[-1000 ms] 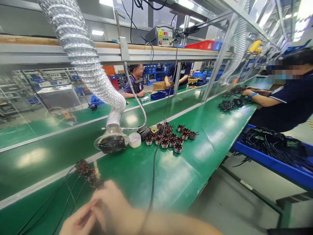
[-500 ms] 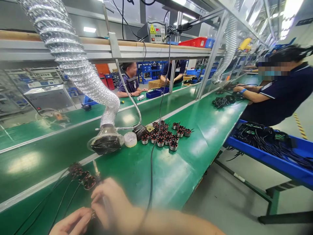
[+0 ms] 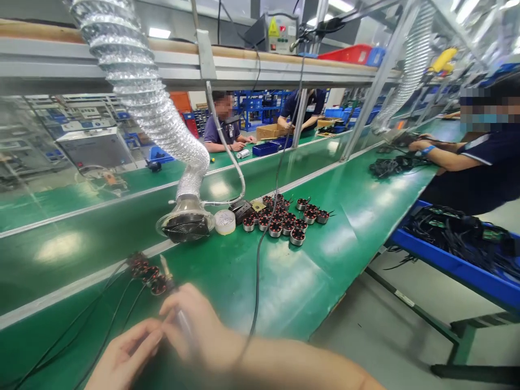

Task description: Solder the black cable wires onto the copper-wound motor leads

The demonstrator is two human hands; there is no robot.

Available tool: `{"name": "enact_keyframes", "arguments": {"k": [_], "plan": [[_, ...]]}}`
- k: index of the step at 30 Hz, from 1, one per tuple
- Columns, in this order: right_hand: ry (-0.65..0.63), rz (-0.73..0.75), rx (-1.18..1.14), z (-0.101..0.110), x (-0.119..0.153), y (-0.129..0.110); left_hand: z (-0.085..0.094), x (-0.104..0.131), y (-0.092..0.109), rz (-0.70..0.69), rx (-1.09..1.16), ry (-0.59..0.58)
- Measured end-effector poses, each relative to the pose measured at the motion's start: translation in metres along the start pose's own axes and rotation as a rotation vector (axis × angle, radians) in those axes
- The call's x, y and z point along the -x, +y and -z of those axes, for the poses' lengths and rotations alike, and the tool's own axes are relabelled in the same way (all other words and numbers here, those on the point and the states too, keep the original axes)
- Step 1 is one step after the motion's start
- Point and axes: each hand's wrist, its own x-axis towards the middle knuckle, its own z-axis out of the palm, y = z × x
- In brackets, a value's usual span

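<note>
A soldering iron (image 3: 165,268) is gripped in my right hand (image 3: 199,322), its pale tip pointing up and away from me. My left hand (image 3: 128,352) is closed in a pinch, its fingertips meeting those of my right hand. Whatever lies between the left fingers is hidden. Just beyond my hands, several small motors (image 3: 157,284) with red-and-black tops stand in a row on the green bench. Black cables (image 3: 108,333) trail from them toward the lower left. Further off sits a larger cluster of similar motors (image 3: 275,228).
A fume hood (image 3: 184,225) on a silver duct (image 3: 162,108) stands beside a round white tub (image 3: 225,222). A black cord (image 3: 257,281) hangs down past my right forearm. At right, a blue tray (image 3: 459,271) holds black cables near a co-worker (image 3: 471,157). Two people sit across the bench.
The camera view has shifted, so the bench items appear further right and slightly higher. A small brassy bit seen at my left fingertips is now hidden. Both hands stay close together.
</note>
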Motion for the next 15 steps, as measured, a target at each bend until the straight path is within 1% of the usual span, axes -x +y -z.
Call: {"name": "enact_keyframes", "arguments": {"k": [2,5,9,12,15], "plan": [[-0.034,-0.029,0.006,0.002,-0.001,-0.003,-0.001,0.0,0.005,0.001,-0.014,-0.034],[-0.05,-0.015,0.041,0.002,-0.003,-0.001,-0.005,-0.001,0.012,-0.02,0.043,0.046],[-0.076,0.008,0.081,0.0,-0.005,0.007,-0.011,-0.007,0.015,-0.047,0.098,0.159],[-0.032,0.011,0.11,0.004,-0.008,0.007,-0.015,-0.01,0.013,-0.07,0.095,0.225],[0.073,-0.039,0.077,0.012,-0.014,0.003,-0.017,-0.013,0.009,-0.094,0.089,0.287]]}}
